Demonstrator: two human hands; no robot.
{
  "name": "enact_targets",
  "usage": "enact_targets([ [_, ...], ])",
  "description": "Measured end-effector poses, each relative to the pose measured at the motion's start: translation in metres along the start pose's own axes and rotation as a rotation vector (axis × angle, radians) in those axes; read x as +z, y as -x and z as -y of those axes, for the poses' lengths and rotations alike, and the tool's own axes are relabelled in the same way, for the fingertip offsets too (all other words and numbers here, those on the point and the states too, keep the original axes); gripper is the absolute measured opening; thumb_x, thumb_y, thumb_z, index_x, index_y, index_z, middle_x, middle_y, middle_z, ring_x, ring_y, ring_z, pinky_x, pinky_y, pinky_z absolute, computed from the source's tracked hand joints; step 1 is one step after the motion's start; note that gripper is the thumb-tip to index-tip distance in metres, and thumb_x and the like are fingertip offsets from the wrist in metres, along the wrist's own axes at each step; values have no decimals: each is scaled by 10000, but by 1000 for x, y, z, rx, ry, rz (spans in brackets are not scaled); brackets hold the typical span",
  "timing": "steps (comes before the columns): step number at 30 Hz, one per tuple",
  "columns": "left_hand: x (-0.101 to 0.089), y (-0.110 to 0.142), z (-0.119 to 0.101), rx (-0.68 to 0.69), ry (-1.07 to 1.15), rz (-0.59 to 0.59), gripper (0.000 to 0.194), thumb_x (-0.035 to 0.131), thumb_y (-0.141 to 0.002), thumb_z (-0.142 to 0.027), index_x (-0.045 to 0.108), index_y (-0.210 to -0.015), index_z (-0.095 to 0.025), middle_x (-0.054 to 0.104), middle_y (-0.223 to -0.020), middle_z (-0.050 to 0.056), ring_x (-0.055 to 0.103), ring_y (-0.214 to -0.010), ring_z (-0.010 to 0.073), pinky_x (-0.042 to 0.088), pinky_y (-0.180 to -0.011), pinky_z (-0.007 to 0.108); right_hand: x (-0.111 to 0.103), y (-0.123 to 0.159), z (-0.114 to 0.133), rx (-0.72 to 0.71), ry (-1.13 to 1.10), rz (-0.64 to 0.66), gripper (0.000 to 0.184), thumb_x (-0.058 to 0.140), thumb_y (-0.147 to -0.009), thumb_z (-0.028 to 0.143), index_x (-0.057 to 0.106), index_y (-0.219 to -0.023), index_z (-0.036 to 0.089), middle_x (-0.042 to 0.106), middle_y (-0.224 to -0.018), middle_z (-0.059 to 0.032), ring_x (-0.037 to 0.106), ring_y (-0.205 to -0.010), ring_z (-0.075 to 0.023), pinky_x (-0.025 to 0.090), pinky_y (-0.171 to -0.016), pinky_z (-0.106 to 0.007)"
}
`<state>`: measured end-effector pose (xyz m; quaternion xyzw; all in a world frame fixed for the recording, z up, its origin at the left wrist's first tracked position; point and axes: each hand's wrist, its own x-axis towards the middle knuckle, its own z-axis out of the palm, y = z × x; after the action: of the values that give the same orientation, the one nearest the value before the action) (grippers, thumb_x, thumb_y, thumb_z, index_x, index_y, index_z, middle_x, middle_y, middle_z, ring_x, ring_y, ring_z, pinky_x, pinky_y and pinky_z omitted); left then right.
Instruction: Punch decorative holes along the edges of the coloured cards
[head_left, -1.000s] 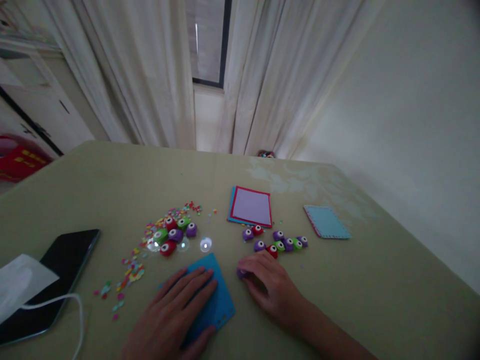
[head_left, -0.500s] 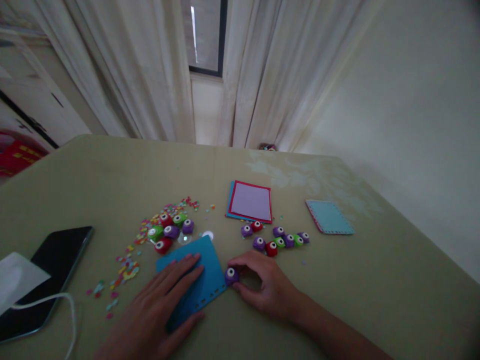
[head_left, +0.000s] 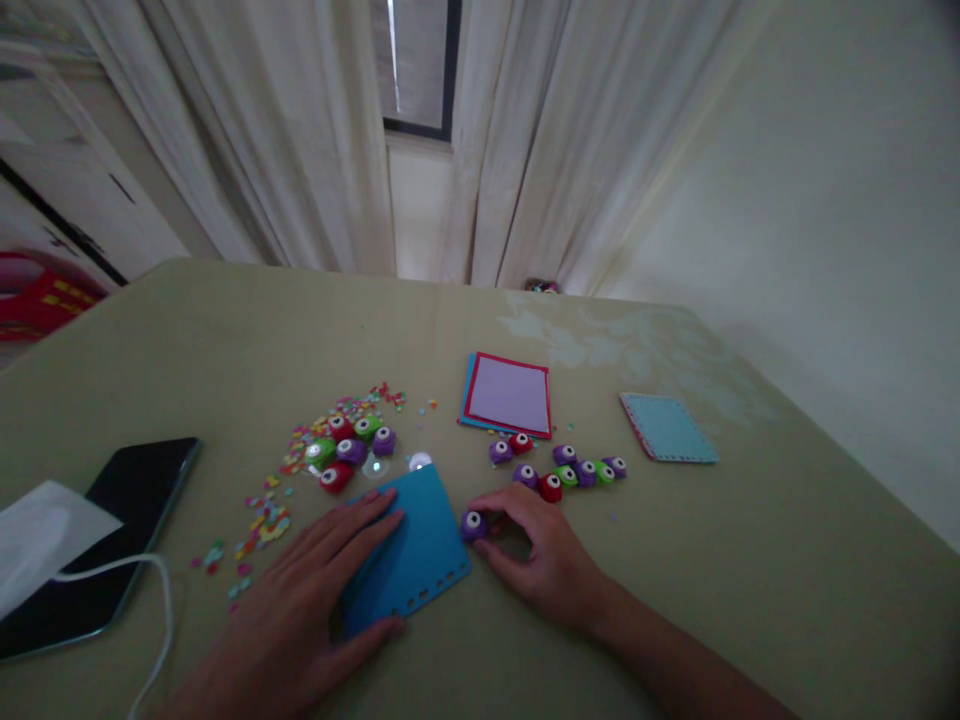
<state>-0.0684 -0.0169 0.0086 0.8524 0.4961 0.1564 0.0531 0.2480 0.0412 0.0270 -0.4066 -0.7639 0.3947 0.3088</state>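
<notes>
My left hand [head_left: 300, 600] lies flat with its fingers spread on a blue paper square [head_left: 416, 550] that has a row of punched holes along its near edge. My right hand [head_left: 536, 555] curls round a small purple punch [head_left: 472, 523], which touches the blue square's right edge. Just beyond my right hand sits a row of purple, red and green punches [head_left: 566, 470]. A second cluster of punches [head_left: 349, 452] lies beyond my left hand among scattered paper confetti [head_left: 266, 520].
A stack of paper squares with a lilac sheet on top [head_left: 508, 395] lies further back. A light blue square with a punched border [head_left: 667, 428] is at the right. A black phone [head_left: 112, 520], a white cloth [head_left: 34, 540] and a white cable [head_left: 150, 600] are at the left. Curtains hang behind the table.
The blue square has turned under my left hand, so its punched edge now faces me. My right hand has brought the purple punch up against the square's right edge.
</notes>
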Motion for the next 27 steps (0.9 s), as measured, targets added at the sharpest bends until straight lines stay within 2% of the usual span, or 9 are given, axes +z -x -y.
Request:
enact_targets([
  [6, 2, -2, -2, -10, 21, -20, 779, 703, -981, -624, 405, -1658, -380, 524, -1666, 18, 612, -1426, 316, 561, -1133, 485, 1, 0, 1, -3, 27, -34, 303, 735, -909, 156, 733, -1207, 213, 756, -1087, -76, 727, -909, -197, 622, -821, -318],
  [19, 5, -3, -4, -32, 30, -38, 737, 689, -1001, -613, 432, -1645, -361, 546, -1650, 29, 620, -1414, 305, 553, -1134, 466, -2, -1, 3, 19, -44, -43, 229, 762, -894, 191, 721, -1120, 189, 777, -1040, -64, 744, -868, -177, 623, -811, -287],
  [27, 4, -3, -6, -32, 16, -39, 719, 678, -1005, -611, 452, -1637, -351, 529, -1663, 41, 615, -1417, 323, 546, -1132, 488, -4, 0, 4, -41, -41, -53, 238, 762, -876, 187, 714, -1109, 199, 764, -1037, -62, 729, -878, -183, 614, -818, -297],
])
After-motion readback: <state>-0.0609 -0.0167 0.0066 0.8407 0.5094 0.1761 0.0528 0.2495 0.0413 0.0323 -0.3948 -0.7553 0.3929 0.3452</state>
